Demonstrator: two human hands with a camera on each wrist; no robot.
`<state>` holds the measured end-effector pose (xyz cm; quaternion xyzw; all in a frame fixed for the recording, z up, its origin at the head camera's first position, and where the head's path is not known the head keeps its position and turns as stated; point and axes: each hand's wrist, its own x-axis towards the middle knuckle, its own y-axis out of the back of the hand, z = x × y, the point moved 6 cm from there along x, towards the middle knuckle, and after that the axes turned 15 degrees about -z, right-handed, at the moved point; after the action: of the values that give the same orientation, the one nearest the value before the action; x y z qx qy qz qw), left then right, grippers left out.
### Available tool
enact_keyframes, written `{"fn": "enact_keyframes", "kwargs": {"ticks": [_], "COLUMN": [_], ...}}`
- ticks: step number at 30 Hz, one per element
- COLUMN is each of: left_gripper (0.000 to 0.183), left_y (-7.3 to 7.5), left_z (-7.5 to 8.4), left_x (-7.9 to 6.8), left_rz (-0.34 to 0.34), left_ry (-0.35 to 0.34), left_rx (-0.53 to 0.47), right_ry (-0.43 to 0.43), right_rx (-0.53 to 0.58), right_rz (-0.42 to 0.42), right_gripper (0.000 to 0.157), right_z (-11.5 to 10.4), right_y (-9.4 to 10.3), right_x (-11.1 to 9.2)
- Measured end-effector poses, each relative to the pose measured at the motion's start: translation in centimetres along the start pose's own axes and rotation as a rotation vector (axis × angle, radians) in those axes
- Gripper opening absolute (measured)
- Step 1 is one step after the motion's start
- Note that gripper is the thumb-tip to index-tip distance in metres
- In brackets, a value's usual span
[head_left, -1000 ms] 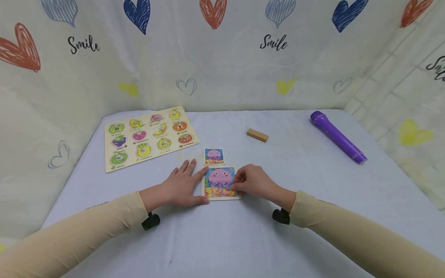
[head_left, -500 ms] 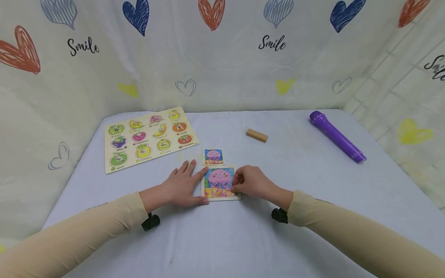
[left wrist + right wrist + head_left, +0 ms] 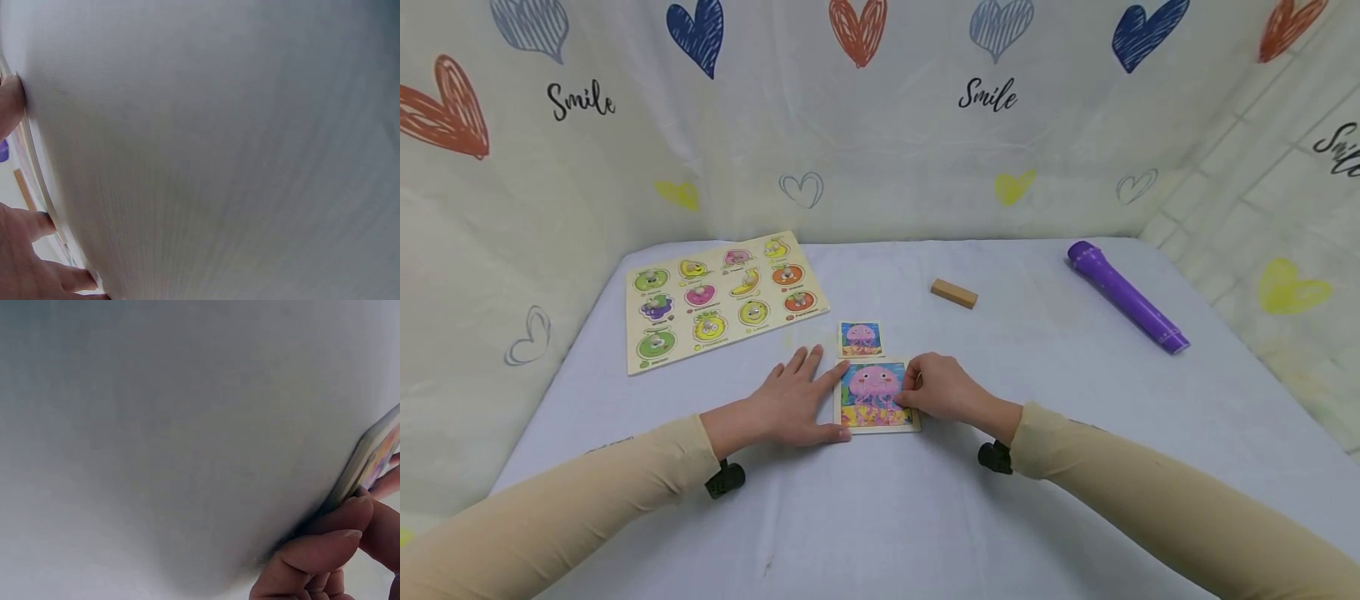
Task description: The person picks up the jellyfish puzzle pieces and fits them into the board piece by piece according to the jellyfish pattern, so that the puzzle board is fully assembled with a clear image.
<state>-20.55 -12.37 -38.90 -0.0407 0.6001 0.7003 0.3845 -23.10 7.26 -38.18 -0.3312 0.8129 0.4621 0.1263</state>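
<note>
A square jellyfish puzzle board (image 3: pixel 872 396) with a pale rim lies flat on the white-covered table. My left hand (image 3: pixel 793 400) lies with spread fingers along its left side, index finger and thumb touching the board's edge. At its right side my right hand (image 3: pixel 943 387) has curled fingers, with thumb and index finger pinching at the board's edge. In the right wrist view those fingertips (image 3: pixel 350 515) meet the board's rim (image 3: pixel 356 465); whether they pinch one loose piece cannot be told. Just beyond the board lies a smaller jellyfish picture card (image 3: pixel 861 339).
A fruit picture board (image 3: pixel 722 302) lies at the back left. Toward the back, right of the middle, is a small tan wooden block (image 3: pixel 954 293). A purple microphone-shaped stick (image 3: pixel 1127 297) lies at the right. A printed cloth backdrop (image 3: pixel 895 142) rises behind the table.
My right hand and wrist have shifted slightly left and up along the puzzle's right edge. The left hand, puzzle and other objects stay in place.
</note>
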Motion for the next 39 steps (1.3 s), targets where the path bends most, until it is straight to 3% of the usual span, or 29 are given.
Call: {"fn": "enact_keyframes", "kwargs": {"ticks": [13, 25, 33, 39], "left_gripper": [0.096, 0.096, 0.096, 0.097], "left_y": [0.04, -0.12, -0.16, -0.06], "left_z": [0.24, 0.19, 0.1, 0.15], "left_x": [-0.1, 0.1, 0.09, 0.06], "left_rz": [0.006, -0.005, -0.007, -0.004], "left_ry": [0.007, 0.014, 0.014, 0.014], "left_rx": [0.014, 0.023, 0.02, 0.02], "right_ry": [-0.052, -0.037, -0.049, -0.049], "right_rx": [0.065, -0.036, 0.009, -0.021], "right_rz": [-0.063, -0.053, -0.054, -0.045], "right_gripper": [0.025, 0.029, 0.03, 0.032], "right_z": [0.2, -0.3, -0.04, -0.41], "right_y": [0.32, 0.36, 0.19, 0.23], "right_x": [0.18, 0.66, 0.46, 0.43]}}
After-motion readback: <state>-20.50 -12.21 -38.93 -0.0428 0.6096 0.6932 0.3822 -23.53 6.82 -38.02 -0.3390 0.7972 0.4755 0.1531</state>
